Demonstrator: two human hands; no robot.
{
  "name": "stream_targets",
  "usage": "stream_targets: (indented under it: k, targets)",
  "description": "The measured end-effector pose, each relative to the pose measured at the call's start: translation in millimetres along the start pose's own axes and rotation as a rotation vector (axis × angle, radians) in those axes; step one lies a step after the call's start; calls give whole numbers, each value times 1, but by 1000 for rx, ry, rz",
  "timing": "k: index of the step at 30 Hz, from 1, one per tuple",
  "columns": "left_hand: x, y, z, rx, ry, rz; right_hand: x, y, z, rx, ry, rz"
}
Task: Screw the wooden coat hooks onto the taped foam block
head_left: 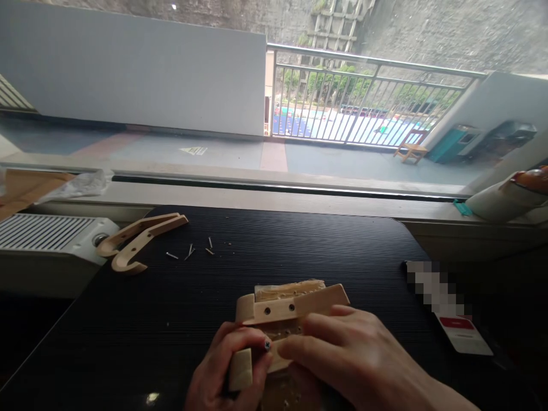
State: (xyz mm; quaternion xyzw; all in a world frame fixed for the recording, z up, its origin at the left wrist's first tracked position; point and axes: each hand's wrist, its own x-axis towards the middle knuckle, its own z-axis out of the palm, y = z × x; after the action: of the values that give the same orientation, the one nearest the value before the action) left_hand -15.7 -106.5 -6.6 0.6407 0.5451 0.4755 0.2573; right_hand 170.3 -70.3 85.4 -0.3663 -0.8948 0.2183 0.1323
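Observation:
My left hand point(229, 365) is closed, its thumb and forefinger pinching a screw point(267, 345) with a cross-slotted head. It also wraps the curved end of the lower wooden hook point(241, 370). From the right, my right hand point(355, 345) closes on the straight part of that hook, fingertips close to the screw; its thumb is mostly hidden. Just beyond lies an upper wooden hook point(278, 310) with two dark screw holes. Under both hooks shows a brown, tape-wrapped piece point(291, 290) dotted with small holes or screw tips.
Two more wooden hooks point(141, 240) lie at the left of the black table point(299, 245), with several loose screws point(190, 250) beside them. A partly blurred dark object point(464, 335) lies at the right edge. Beyond are a windowsill point(257, 200) and a white radiator point(55, 231).

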Motion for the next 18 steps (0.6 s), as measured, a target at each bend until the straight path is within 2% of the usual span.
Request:
stream_targets:
  k: [4, 12, 18]
  targets:
    - [-4, -9, 0, -94, -68, 19, 21, 0, 16, -16, -95, 1]
    - [-3, -8, 3, -110, -64, 30, 16, 2, 22, -4, -36, -38]
    - [-4, -10, 2, -76, -94, 56, 15, 2, 33, -25, 33, 63]
